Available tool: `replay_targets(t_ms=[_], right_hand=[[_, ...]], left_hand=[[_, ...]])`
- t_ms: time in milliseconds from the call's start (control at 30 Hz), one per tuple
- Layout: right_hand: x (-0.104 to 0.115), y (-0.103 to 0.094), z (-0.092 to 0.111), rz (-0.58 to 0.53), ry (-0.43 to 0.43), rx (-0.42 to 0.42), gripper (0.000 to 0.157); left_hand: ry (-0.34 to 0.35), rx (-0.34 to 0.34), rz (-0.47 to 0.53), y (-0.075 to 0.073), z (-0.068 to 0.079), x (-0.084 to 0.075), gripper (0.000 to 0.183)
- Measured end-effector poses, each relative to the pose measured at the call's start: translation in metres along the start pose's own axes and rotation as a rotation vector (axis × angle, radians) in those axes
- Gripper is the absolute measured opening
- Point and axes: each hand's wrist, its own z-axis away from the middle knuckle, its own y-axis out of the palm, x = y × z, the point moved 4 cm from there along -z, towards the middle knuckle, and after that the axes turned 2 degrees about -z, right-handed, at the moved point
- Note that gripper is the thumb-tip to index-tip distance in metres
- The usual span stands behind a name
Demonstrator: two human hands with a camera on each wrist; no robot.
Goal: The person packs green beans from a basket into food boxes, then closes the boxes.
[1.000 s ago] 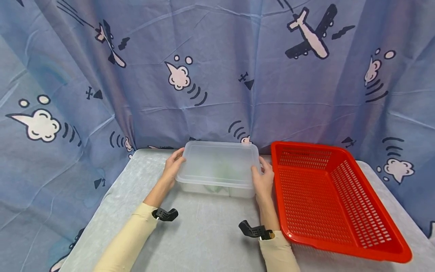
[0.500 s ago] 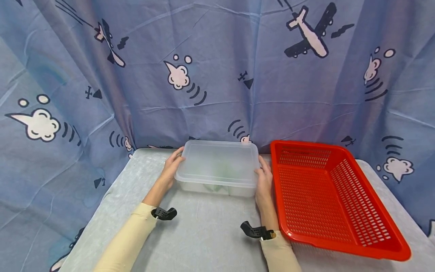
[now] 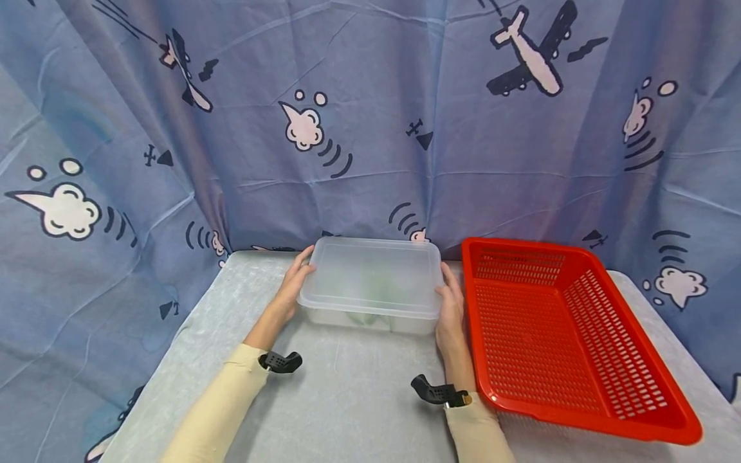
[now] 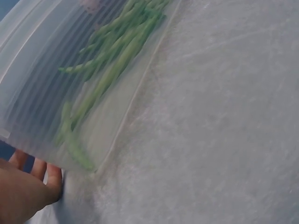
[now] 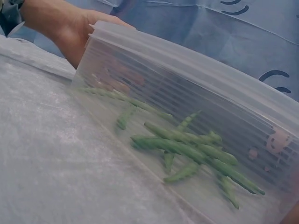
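A translucent plastic food container (image 3: 324,316) with a frosted lid (image 3: 370,273) rests on the table in the head view. Green beans (image 5: 175,145) lie loosely inside, showing through its ribbed wall in both wrist views. My left hand (image 3: 292,289) holds the left end, thumb by the lid's rim and the other fingers along the side. At the opposite end, my right hand (image 3: 450,312) holds the container the same way, its thumb at the lid's edge. The lid covers the whole top. Parts of the fingers are hidden behind the container.
A red perforated plastic basket (image 3: 538,347) stands close beside my right hand and forearm. Grey cloth covers the table (image 3: 341,399). Behind it hangs a blue curtain (image 3: 370,128) with printed airplanes and clouds, near the container's far edge.
My right thumb has slid from the top of the lid outward to its right edge. The left hand and the container have hardly moved.
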Motion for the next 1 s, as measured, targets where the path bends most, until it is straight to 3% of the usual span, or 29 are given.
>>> replay_targets(t_ms=[300,600,833,1000], right_hand=[[-0.001,0.003,0.004,-0.128,0.017,-0.004,0.065],[0.002,0.014,0.012,-0.192,-0.004,0.002,0.066],[0.0,0.017,0.016,-0.176,0.005,-0.005,0.054],[0.0,0.014,0.008,-0.117,0.026,-0.013,0.046]], left_hand=[[-0.043,-0.006,0.005,0.003,0.006,0.001,0.059],[-0.051,-0.016,0.01,-0.01,0.015,0.0,0.06],[-0.059,-0.021,-0.009,-0.019,0.024,0.002,0.061],[-0.039,0.02,0.009,-0.025,0.024,0.002,0.06]])
